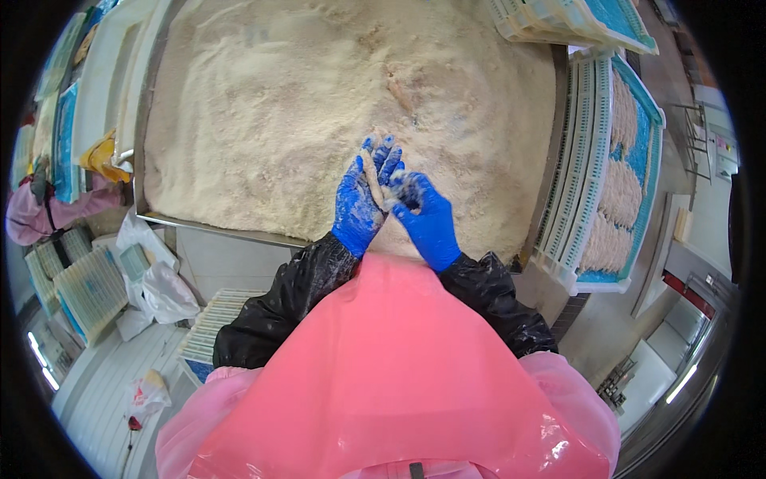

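My left hand [355, 209], in a blue glove dusted with crumbs, is palm up with its fingers stretched away from me. Across that palm lies a long, thin crumb-coated strip [372, 180], held along the thumb. Close against its near end is my right hand [432, 228], also gloved in blue, with fingers curled in and coated in crumbs; what they pinch, if anything, is hidden. Both hands are over a wide metal tray [231, 234] spread with pale breadcrumbs [255, 120]. Farther off, a pinkish piece [400, 94] lies partly buried in the crumbs.
Right of the tray, stacked plastic crates [570, 172] include one with rows of coated strips [606, 246] on blue lining. More crates [542, 20] stand at the far right. At left are a yellow bag [104, 157], white plastic bags [169, 291] and another person's pink sleeve [36, 215].
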Action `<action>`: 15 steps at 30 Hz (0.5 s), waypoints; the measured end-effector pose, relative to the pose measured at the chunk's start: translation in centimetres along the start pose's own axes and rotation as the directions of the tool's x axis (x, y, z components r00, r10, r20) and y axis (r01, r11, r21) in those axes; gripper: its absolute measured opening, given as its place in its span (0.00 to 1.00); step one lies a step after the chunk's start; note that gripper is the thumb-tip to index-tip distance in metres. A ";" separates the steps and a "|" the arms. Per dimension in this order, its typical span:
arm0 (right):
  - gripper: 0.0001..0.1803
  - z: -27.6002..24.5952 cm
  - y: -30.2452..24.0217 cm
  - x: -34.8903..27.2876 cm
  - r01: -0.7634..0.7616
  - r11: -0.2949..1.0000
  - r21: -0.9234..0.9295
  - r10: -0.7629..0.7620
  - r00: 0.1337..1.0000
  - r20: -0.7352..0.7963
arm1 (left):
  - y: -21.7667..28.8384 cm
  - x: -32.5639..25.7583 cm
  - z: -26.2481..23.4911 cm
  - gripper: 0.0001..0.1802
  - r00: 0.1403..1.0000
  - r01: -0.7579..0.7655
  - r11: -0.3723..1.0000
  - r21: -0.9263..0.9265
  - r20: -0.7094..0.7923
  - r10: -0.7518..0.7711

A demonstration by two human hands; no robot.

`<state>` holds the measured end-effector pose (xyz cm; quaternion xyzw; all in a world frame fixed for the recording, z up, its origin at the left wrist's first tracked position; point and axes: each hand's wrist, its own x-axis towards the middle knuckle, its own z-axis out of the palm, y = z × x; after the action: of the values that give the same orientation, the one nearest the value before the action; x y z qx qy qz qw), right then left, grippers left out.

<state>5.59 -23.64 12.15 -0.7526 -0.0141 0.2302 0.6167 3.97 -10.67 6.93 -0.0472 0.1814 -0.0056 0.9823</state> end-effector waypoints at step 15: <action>0.26 -6.2 2.4 -0.5 0.509 0.856 -0.092 -0.515 0.823 -0.239 | -7.8 0.7 5.3 0.26 0.987 0.159 0.985 -0.068 0.005 -0.159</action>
<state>6.72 -30.07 10.87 -0.7518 -0.1385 -0.0424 0.6433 6.56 -17.94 12.31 -0.0949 0.1772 -0.0780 0.9765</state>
